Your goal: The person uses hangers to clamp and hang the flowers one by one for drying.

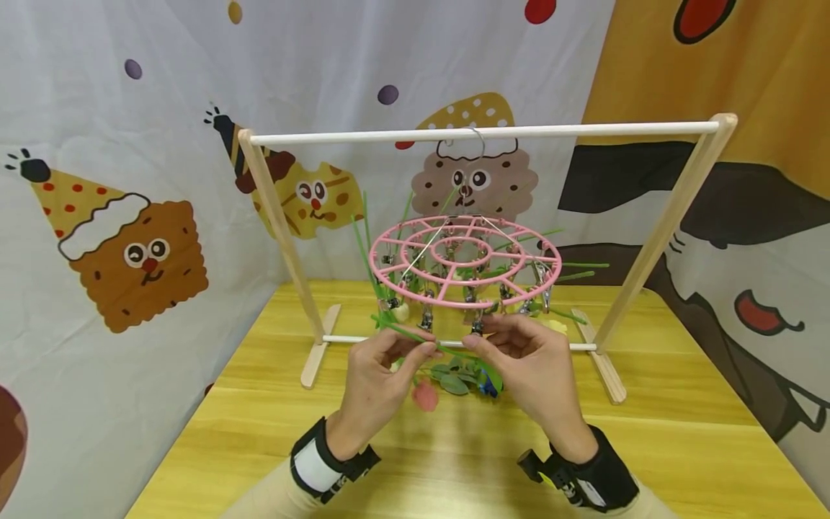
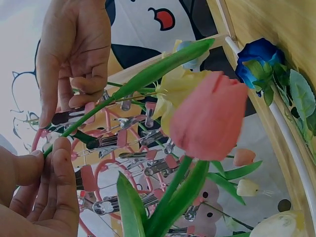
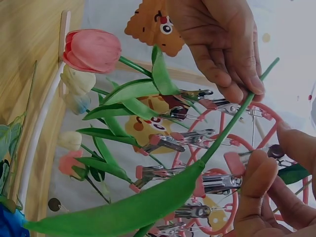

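My left hand [image 1: 382, 371] pinches a green flower stem [image 3: 229, 123] between thumb and fingertips. A long green leaf [image 3: 128, 205] grows from this stem. Under the front rim of a round pink hanger [image 1: 442, 303], my right hand [image 1: 534, 360] holds a metal clip [image 1: 478, 326] with thumb and fingers. In the right wrist view, the clip's pink tip [image 3: 234, 164] lies close beside the stem. Several other clips [image 3: 163, 143] hang from the hanger. Some hold artificial tulips head down, among them a pink tulip [image 2: 210, 118]. A yellow flower [image 2: 173, 89] shows behind that tulip.
The hanger hooks over the white top bar [image 1: 363, 135] of a wooden stand [image 1: 279, 216]. A blue rose [image 2: 259, 61] and leafy greenery [image 1: 454, 378] lie on the wooden table [image 1: 259, 432] beneath. A cartoon-printed cloth [image 1: 292, 65] hangs behind.
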### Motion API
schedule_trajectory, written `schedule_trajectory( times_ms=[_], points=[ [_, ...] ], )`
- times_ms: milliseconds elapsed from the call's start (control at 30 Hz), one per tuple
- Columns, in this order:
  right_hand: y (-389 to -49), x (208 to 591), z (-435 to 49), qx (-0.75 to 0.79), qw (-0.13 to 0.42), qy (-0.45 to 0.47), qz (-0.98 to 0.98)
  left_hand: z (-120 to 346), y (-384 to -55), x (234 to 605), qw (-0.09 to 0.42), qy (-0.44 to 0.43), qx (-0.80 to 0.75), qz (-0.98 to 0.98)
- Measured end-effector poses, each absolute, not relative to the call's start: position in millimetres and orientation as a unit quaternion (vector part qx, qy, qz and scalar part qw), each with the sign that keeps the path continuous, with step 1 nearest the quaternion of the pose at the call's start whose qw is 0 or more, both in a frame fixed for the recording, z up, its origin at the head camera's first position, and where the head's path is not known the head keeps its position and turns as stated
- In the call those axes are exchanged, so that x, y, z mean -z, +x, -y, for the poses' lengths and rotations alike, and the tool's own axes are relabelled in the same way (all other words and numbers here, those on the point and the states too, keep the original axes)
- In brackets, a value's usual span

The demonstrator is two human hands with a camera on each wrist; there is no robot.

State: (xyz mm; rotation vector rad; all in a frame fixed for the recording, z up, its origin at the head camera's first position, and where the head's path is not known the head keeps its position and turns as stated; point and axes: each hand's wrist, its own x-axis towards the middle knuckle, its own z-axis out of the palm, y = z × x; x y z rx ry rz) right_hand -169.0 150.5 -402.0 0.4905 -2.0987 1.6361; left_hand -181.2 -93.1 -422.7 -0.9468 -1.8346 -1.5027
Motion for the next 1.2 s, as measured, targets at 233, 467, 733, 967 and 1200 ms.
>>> schedule_trajectory(
  times_ms=[233, 467, 733, 967, 1200],
  points=[
    [-171.4, 403.6, -149.8, -0.593, 0.232, 0.17, 0.752, 92.2, -182.4, 420.1, 0.293, -0.36, 0.56, 0.687],
    [-172.6, 404.0, -153.7, -0.601, 0.236, 0.192, 0.74, 91.5, -182.5, 419.6, 0.288, -0.358, 0.569, 0.682],
    [-172.6, 403.3, -156.2, -0.566, 0.243, 0.178, 0.767, 92.3, -182.7, 420.6, 0.292, -0.351, 0.57, 0.684],
    [-173.3, 403.1, -156.7, -0.551, 0.268, 0.148, 0.777, 92.3, -183.0, 421.1, 0.289, -0.349, 0.573, 0.683],
    [-173.1, 406.3, -157.1, -0.611, 0.258, 0.156, 0.732, 90.2, -183.6, 421.8, 0.285, -0.357, 0.575, 0.679]
  ],
)
